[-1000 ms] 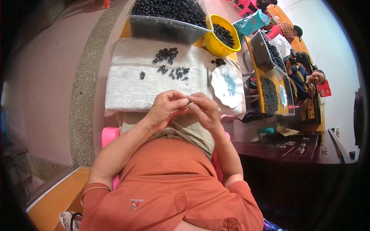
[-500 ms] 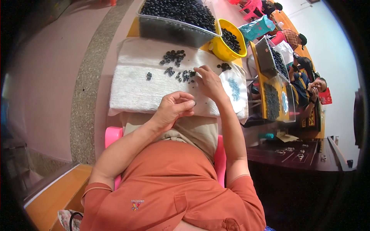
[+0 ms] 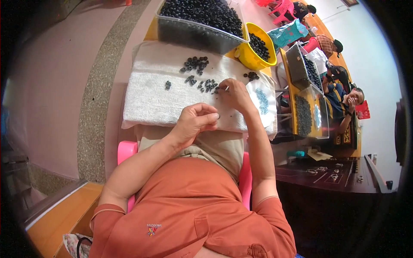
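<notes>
My left hand (image 3: 197, 121) hovers over the near edge of a white towel (image 3: 148, 101), thumb and fingers pinched around a small dark ring-like piece that barely shows at the tips. My right hand (image 3: 235, 95) reaches down onto the towel, its fingertips closed at the edge of a group of small black parts (image 3: 209, 85). What it pinches is too small to make out. Farther back lies a larger cluster of black ring-shaped parts (image 3: 195, 64). Smaller groups (image 3: 168, 85) sit to the left. Beside my right wrist is a white plate (image 3: 270, 112) with tiny light-blue pieces (image 3: 262, 101).
A clear bin (image 3: 198, 36) full of black parts stands at the far edge, with a yellow tub (image 3: 247, 58) to its right. More black parts (image 3: 251, 76) lie before the tub. On the right, another table (image 3: 294, 109) carries clear bins, and people sit beyond it.
My right hand has shifted slightly nearer to me, its fingers drawn down beside the small black parts. My left hand keeps its pinch in nearly the same place.
</notes>
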The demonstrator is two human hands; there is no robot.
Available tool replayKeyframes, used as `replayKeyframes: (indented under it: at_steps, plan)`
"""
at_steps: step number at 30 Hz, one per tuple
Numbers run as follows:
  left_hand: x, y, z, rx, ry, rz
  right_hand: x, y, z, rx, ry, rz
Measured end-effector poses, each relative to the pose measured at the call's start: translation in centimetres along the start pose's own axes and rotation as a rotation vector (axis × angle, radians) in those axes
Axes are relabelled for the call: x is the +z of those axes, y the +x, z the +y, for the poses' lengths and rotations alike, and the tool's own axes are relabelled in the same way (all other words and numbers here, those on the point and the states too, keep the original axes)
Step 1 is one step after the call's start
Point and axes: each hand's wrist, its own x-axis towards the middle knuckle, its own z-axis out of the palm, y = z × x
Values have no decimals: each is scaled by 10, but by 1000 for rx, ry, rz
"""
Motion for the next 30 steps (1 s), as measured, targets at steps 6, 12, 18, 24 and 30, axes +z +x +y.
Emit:
replayKeyframes:
  at_steps: [6, 12, 18, 24, 30]
  plan:
    - [1, 0, 1, -7, 2, 16, -1, 1, 1, -11, 31, 64]
    - [1, 0, 0, -3, -8, 12, 1, 9, 0, -78, 36, 88]
    - [1, 1, -1, 1, -4, 23, 2, 12, -11, -33, 17, 65]
    - [2, 0, -1, -5, 4, 25, 6, 13, -12, -17, -18, 56]
    - [1, 0, -1, -6, 4, 28, 6, 12, -11, -41, 6, 64]
